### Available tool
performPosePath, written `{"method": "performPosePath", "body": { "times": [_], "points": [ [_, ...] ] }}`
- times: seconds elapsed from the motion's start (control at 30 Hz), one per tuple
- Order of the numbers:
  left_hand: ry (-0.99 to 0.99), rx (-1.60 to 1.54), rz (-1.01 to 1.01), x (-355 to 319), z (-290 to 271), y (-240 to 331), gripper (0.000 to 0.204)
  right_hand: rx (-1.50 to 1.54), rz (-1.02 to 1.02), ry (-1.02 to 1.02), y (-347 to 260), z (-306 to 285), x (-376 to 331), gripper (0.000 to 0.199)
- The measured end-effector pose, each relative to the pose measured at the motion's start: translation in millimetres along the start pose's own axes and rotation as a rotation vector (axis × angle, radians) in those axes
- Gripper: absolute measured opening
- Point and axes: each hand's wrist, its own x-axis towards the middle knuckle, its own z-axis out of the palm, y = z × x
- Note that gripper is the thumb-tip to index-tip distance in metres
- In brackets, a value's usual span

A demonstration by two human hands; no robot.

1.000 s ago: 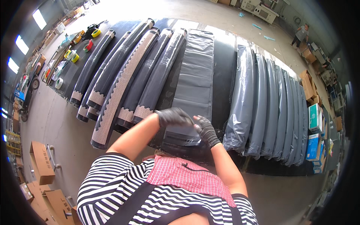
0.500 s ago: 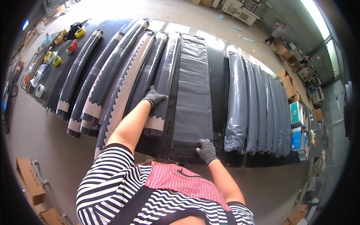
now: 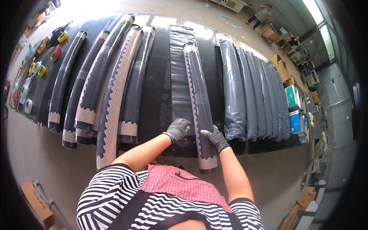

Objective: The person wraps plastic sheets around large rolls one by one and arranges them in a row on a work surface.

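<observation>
From the head camera I look down on a long dark tube with a pale scalloped band along it and at its near end (image 3: 199,111), lying on a flat black sheet (image 3: 180,76) spread over the black floor mat (image 3: 153,88). Its long axis runs straight away from me, the near end just beyond the mat's edge, close to my body.

My left hand in a grey knit glove (image 3: 177,129) rests palm down just left of the tube, on the flat sheet, fingers curled loosely and gripping nothing that I can see. My right hand in a matching glove (image 3: 216,138) lies against the tube's right flank near its lower end, fingers spread along it rather than wrapped round. The tube sits between the two hands; the right is touching it, the left is just beside it.

Further left lie several similar dark rolls with pale scalloped edging (image 3: 111,88); to the right, a row of grey plastic-wrapped rolls (image 3: 249,92).
</observation>
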Motion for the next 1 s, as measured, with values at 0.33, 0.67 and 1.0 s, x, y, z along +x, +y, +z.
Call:
{"method": "performPosePath", "body": {
  "times": [0.33,0.67,1.0],
  "points": [
    [-0.171,0.529,0.002,-0.1,25.0,-1.0,0.062,0.147,-0.164,0.088,17.1,-36.4,-37.6,0.106],
    [-0.232,0.612,0.139,7.1,27.9,43.4,0.032,1.452,0.189,-0.766,149.1,-17.0,-142.8,0.077],
    [-0.022,0.515,0.182,17.3,60.0,-13.2,0.026,0.378,-0.092,-0.259,189.4,-18.2,-262.4,0.128]
  ]
}}
